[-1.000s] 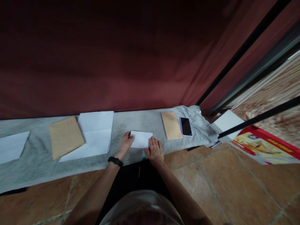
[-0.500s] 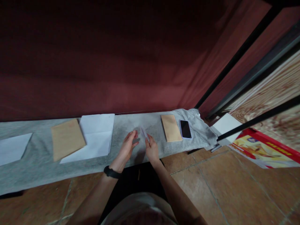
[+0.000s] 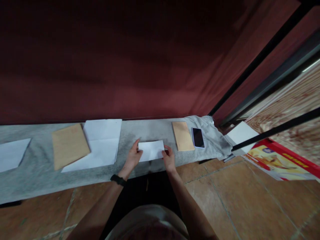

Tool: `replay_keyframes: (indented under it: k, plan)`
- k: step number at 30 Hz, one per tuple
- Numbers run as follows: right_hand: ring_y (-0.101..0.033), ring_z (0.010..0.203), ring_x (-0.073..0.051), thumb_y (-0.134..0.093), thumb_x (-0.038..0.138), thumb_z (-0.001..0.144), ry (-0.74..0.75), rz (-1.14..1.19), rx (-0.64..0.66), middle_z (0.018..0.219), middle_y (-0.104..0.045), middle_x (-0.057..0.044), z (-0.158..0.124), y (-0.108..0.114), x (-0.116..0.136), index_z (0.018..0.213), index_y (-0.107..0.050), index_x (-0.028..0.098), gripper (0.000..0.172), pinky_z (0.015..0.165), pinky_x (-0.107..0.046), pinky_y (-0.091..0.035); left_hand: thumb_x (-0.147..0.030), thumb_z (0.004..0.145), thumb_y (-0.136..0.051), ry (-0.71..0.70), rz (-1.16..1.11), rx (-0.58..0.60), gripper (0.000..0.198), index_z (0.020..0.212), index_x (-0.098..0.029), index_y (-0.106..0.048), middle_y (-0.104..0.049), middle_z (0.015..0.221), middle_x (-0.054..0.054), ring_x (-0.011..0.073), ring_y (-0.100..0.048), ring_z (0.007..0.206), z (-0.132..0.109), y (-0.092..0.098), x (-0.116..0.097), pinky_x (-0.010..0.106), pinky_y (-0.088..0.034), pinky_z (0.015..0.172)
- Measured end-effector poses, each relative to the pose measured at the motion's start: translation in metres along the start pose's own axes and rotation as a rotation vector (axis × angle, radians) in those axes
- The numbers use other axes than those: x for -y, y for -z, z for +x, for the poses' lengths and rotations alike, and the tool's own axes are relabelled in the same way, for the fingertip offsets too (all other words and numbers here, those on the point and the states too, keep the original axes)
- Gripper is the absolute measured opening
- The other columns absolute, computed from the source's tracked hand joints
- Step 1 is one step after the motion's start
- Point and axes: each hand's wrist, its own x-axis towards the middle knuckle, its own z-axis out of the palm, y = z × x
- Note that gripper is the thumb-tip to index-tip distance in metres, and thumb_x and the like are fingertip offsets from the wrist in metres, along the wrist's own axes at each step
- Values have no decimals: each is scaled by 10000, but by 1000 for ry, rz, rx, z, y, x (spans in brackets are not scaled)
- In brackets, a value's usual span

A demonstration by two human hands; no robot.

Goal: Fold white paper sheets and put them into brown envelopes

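Note:
A small white piece of paper point(image 3: 151, 151), apparently folded, is held level above the cloth-covered bench. My left hand point(image 3: 134, 155), with a black band on the wrist, pinches its left end between thumb and fingers. At the right end, my right hand point(image 3: 168, 158) grips it the same way. To the right lies a tan envelope point(image 3: 183, 136), with a phone point(image 3: 198, 137) beside it, dark screen up. Left of my hands are creased white sheets point(image 3: 104, 143), partly covered by a larger brown envelope point(image 3: 70, 145).
Another white sheet point(image 3: 13, 154) lies at the bench's far left. Grey cloth point(image 3: 37, 185) covers the narrow bench, which runs along a dark red wall point(image 3: 125, 73). Black metal bars point(image 3: 260, 60) and a red-and-yellow box point(image 3: 282, 160) stand on the right, above a tiled floor.
The paper was edge-on in my right hand, with my left hand apart from it. Now it is turned flat, and my left hand has taken hold of its other end.

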Motion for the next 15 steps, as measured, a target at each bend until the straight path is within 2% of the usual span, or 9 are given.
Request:
replay_keyframes:
  k: [3,7,11,13,15]
  plan:
    - [-681,697,-213,-485,284,936,146,-273,1,805,-728,-44,1,7,-2,1328,-588,133,433,677,-318,-549,-144,784,-538,49,99,4,701,1482,-194,-498,-722,1086,64,188,-696,841,7,2,0,355,-593,828]
    - [-687,926,-242,-456,182,960,298,-605,29,1038,-736,-115,-4,8,2,1360,-573,137,419,851,-353,-534,-91,799,-494,-100,266,-51,626,1414,-179,-569,-644,1316,111,234,-643,1165,1,-3,-3,391,-508,1070]
    - [-646,1027,-273,-486,142,967,309,-859,58,1102,-701,-150,-6,10,9,1344,-600,129,394,924,-390,-501,-117,882,-446,-210,490,-66,514,1368,-139,-608,-539,1484,174,305,-533,1354,-14,-10,-8,473,-438,1145]
    - [-626,1056,-296,-500,159,973,315,-914,51,1139,-683,-171,-6,8,14,1355,-602,132,397,937,-428,-489,-180,939,-421,-287,590,-26,490,1399,-130,-583,-472,1559,180,327,-434,1449,-22,-15,-10,510,-378,1185]
    - [-598,1145,-304,-493,201,996,375,-901,78,1268,-650,-185,-6,2,18,1388,-586,148,407,978,-451,-471,-249,981,-396,-351,646,37,509,1456,-121,-527,-419,1605,175,322,-344,1512,-28,-22,-11,523,-318,1219]
